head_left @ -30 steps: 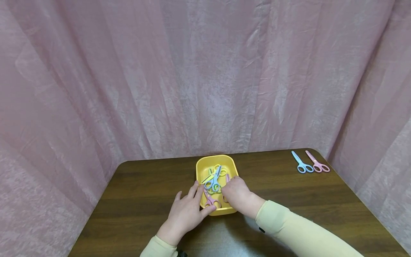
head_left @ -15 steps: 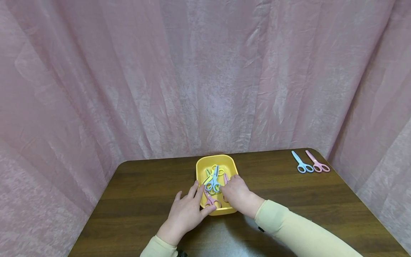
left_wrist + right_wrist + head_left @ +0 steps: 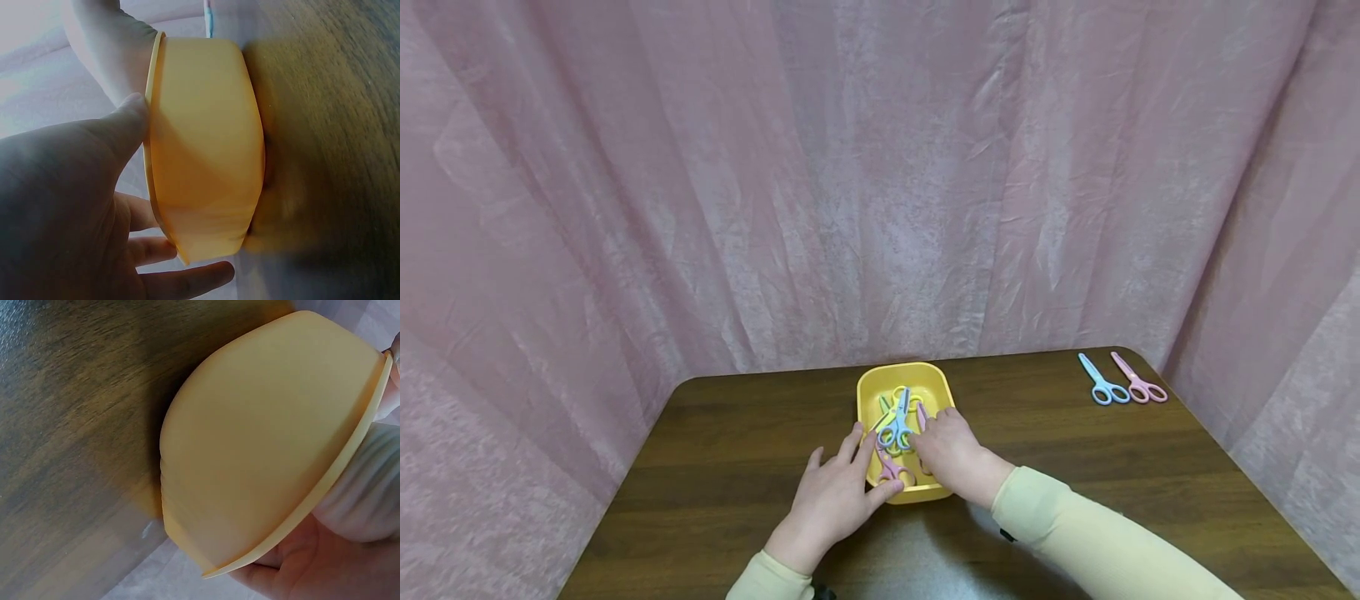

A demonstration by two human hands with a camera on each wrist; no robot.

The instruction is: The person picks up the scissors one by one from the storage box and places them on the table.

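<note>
Big pink curtain (image 3: 880, 183) fills everything ahead of both hands, then there's the dark wood tabletop (image 3: 745, 450) under them. Between the hands sits a yellow tray (image 3: 917, 495).

The left hand (image 3: 837, 496) has its fingers spread wide around the tray's near-left corner, thumb resting on the near rim. The right hand (image 3: 953, 452) is over the right wall with its fingertips down inside — they're hidden, so I can't tell if it has hold of anything.

Scissors, then. Well off to the right hand's right and farther away, the loose blue scissors (image 3: 1098, 379) and loose pink scissors (image 3: 1132, 381) lie side by side, tips pointing away.

In the tray, the key relation to my eye: the half-hidden pink scissors (image 3: 922, 412) are partly under the right hand, blades poking out ahead of its fingers, long axis roughly front to back. Right hand's clearly the nearer one. Just left of its fingertips lie the top blue scissors (image 3: 902, 408), loops toward the person, crossing the yellow scissors (image 3: 886, 419). Green scissors (image 3: 883, 406) show beneath. The near pink scissors (image 3: 889, 469) sit right by the left hand's thumb and index finger.
</note>
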